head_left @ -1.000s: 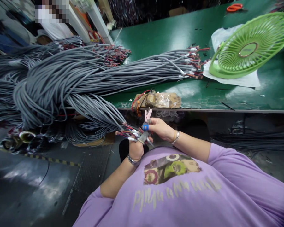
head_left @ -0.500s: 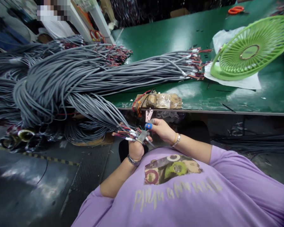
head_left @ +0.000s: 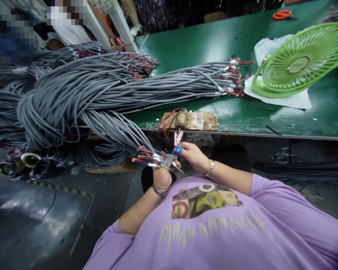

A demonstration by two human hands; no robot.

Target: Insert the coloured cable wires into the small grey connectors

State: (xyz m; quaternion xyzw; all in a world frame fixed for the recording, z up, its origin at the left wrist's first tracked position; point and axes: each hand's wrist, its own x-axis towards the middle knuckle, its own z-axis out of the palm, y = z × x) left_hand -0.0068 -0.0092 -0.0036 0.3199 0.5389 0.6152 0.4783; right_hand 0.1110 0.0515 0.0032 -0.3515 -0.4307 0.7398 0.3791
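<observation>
Grey multi-core cables point(head_left: 121, 127) hang down from the table toward my lap, with stripped ends showing red, black and other thin wires point(head_left: 145, 154). My left hand point(head_left: 162, 177) is closed around several of these cable ends, and grey wrapping covers its thumb. Close beside it, my right hand point(head_left: 196, 156) has thumb and finger pinched at the thin wires of a cable end; blue tape wraps one digit. Fingers hide the exact wire in the pinch. Just above the right hand is a pink clip point(head_left: 178, 138) at the table edge.
On the green table point(head_left: 202, 45) lies a large cable bundle point(head_left: 169, 84). A taped wooden block point(head_left: 198, 121) sits at the front edge. To the right stand a green fan point(head_left: 298, 63) and orange-handled scissors point(head_left: 282, 15). A person in white point(head_left: 69, 32) is at the upper left.
The view has shifted slightly, moving the table things a little right and down. Both hands keep nearly the same place and grip, with only slight finger movement.
</observation>
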